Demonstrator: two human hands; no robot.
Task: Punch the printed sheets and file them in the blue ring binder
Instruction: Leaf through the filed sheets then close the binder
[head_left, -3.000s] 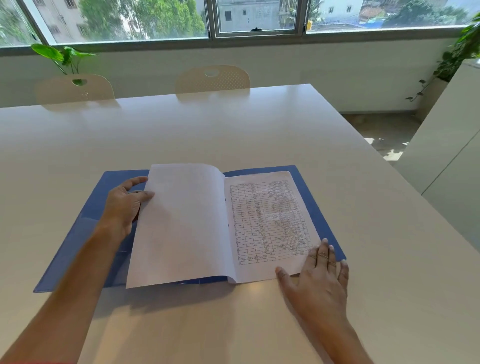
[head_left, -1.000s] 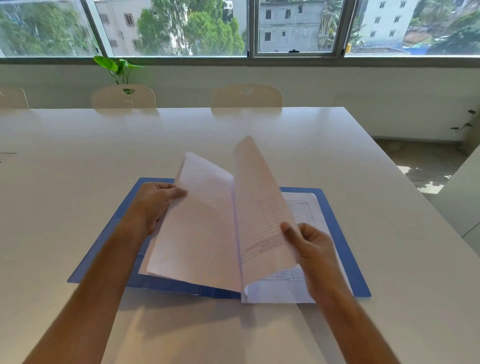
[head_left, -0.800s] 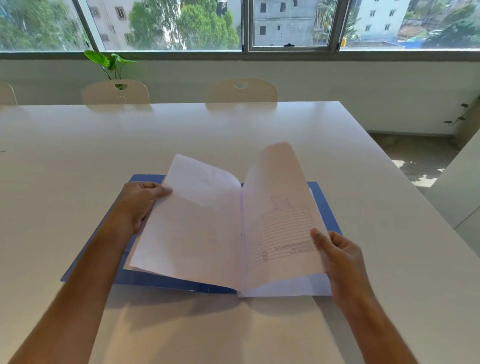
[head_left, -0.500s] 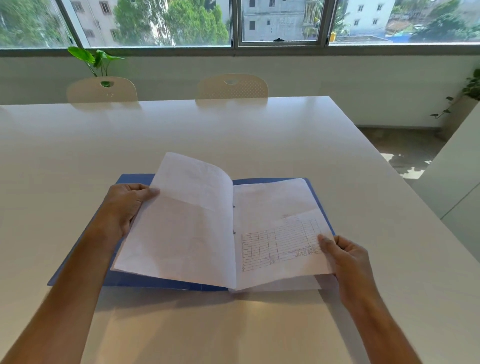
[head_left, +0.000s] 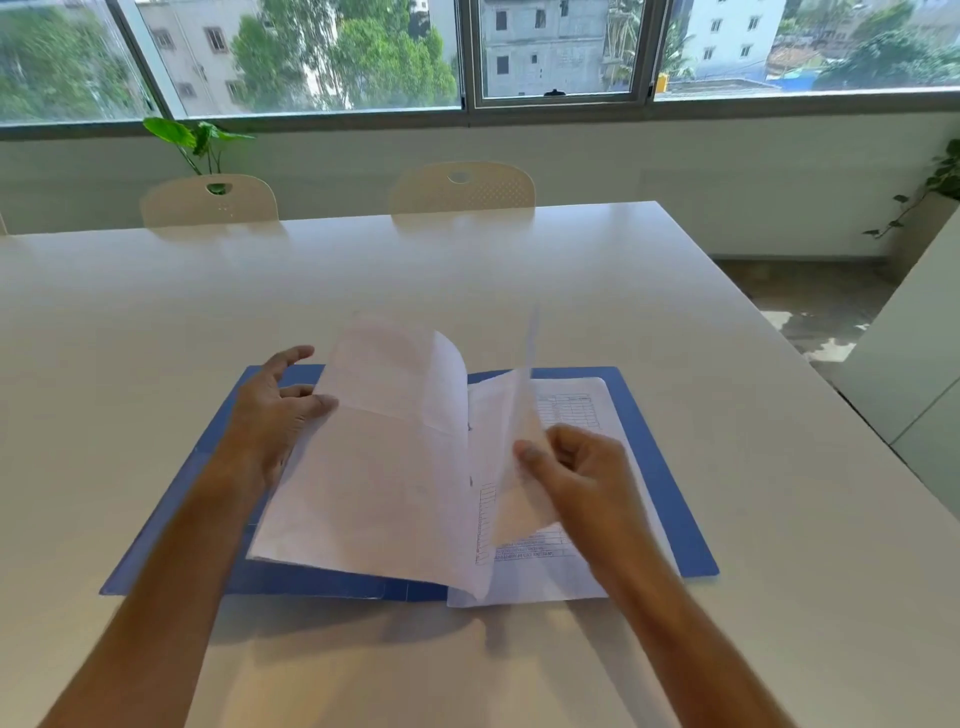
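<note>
The blue ring binder (head_left: 670, 467) lies open and flat on the white table (head_left: 467, 270). Filed sheets fan out from its spine. My left hand (head_left: 270, 415) holds the turned-over stack of sheets (head_left: 374, 467) at its left edge, thumb on top and fingers under the paper. My right hand (head_left: 582, 473) pinches one sheet (head_left: 514, 426) that stands nearly upright over the spine, blurred by motion. A printed sheet with a table (head_left: 571, 410) lies flat on the right half of the binder. The rings are hidden by paper.
Two cream chairs (head_left: 462, 187) (head_left: 208, 200) stand at the table's far side under the window. A green plant (head_left: 195, 137) rises behind the left chair. A white cabinet (head_left: 914, 353) stands to the right, past the table's right edge.
Half a second ago my right hand held a sheet low on the right side. That hand has moved inward and up, with a sheet raised upright. The left hand stays at the left stack.
</note>
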